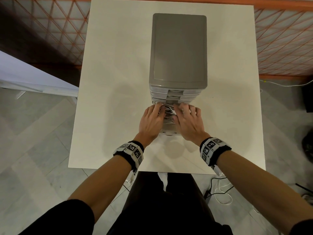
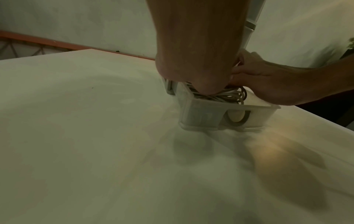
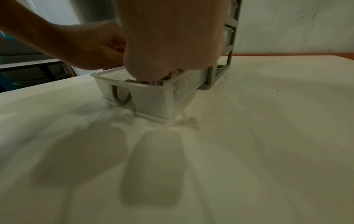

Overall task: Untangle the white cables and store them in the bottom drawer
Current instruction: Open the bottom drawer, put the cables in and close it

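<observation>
Left hand point(image 1: 151, 120) and right hand point(image 1: 188, 122), fingers extended, press the white cables point(image 2: 223, 94) into the open bottom drawer point(image 2: 249, 117) at 6 o'clock of the drawer unit point(image 1: 178, 48), probably to clear closing.

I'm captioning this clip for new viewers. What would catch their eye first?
A tall grey plastic drawer tower stands mid-table on the white table. Its clear bottom drawer is pulled out, and the left hand and right hand press coiled white cables into it.
</observation>
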`<action>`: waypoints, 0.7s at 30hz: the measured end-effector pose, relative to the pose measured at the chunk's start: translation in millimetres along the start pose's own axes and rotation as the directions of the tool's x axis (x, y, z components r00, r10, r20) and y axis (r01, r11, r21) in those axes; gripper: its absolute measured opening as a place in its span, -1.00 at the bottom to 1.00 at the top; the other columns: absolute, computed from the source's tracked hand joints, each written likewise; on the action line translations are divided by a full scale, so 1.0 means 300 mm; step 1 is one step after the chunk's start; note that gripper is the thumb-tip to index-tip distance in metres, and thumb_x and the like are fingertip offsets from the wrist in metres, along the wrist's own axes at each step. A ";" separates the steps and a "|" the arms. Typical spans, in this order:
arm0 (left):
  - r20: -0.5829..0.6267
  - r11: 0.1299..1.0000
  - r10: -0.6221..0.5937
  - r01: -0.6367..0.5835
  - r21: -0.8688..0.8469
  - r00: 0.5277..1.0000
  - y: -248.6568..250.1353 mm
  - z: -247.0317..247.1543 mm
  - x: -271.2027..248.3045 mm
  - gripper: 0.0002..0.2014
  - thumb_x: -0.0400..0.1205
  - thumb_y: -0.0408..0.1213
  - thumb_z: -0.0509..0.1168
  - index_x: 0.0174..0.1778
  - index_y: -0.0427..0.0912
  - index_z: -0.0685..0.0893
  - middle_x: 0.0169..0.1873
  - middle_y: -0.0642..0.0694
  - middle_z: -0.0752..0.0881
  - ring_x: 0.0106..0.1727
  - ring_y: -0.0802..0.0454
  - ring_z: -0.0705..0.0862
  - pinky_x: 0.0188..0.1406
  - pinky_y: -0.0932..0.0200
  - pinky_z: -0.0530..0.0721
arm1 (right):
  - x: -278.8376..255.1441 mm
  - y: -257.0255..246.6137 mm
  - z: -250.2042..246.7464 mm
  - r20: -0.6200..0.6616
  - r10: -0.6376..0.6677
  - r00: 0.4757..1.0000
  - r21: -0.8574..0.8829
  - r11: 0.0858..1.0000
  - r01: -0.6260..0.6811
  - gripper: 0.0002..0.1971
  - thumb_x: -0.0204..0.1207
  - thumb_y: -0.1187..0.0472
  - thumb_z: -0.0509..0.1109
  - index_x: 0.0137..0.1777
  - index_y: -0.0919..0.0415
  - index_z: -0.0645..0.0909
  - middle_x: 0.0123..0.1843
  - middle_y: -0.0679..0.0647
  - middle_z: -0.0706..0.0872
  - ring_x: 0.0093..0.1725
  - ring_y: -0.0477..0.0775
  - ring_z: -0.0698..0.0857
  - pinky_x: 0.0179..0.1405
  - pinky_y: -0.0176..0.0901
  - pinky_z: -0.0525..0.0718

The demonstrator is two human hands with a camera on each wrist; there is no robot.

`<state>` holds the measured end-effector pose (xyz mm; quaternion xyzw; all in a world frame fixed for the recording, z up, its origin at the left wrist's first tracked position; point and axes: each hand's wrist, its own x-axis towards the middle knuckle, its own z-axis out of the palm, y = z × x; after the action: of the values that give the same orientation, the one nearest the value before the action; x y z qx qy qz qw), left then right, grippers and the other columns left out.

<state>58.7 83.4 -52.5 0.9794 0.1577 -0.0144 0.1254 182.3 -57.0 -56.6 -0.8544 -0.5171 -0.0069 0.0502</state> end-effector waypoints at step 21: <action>-0.020 1.000 -0.023 0.023 0.005 1.000 -0.009 0.066 -0.032 -0.45 0.68 -0.20 0.35 0.57 -0.32 0.47 0.52 -0.29 0.51 0.49 -0.29 0.51 0.49 -0.19 0.48 | -0.005 0.004 0.015 0.001 0.042 0.999 -0.027 0.999 -0.042 -0.57 0.66 0.01 0.14 0.46 0.13 0.51 0.29 0.16 0.57 0.11 0.24 0.50 0.10 0.15 0.41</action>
<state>48.9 78.1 -71.6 0.9779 0.1701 -0.0063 0.1212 182.6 -58.5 -61.3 -0.8657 -0.4990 -0.0120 0.0383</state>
